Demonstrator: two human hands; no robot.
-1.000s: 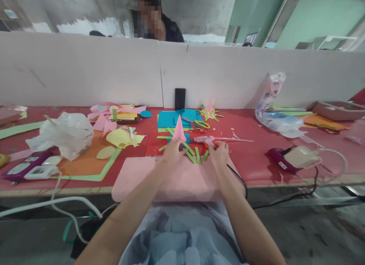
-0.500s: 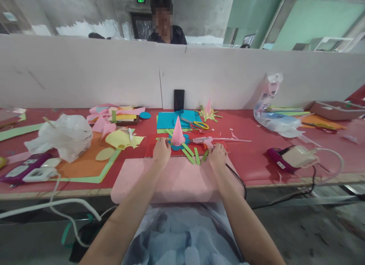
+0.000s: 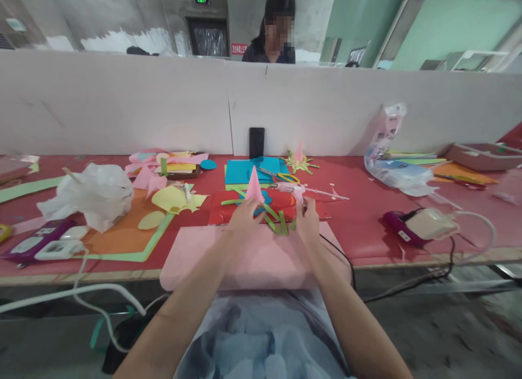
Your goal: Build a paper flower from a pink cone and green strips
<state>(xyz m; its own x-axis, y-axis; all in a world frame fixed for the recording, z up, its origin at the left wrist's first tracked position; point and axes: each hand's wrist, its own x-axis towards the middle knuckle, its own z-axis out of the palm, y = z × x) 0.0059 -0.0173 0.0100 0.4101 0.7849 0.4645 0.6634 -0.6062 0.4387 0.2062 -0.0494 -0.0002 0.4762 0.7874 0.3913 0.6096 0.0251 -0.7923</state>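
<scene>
Crumpled white plastic bag (image 3: 100, 191): a thin stick is seen at its top. Brown box (image 3: 190, 174): topped with paper cut-outs. Left hand (image 3: 244, 217): placed at the base of a pink paper cone (image 3: 254, 186), which is set upright on a blue paper flower (image 3: 267, 197); whether the cone is gripped cannot be told. Glue gun (image 3: 291, 188): clasped by the right hand (image 3: 308, 218). Far-right box (image 3: 475, 157): a green item is contained.

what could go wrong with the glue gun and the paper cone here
The glue gun at the right hand points toward the pink cone, near the left hand; if hot, it could burn fingers. The black cord trailing from the right hand might snag. Green strips beside the left hand could get knocked aside.
</scene>
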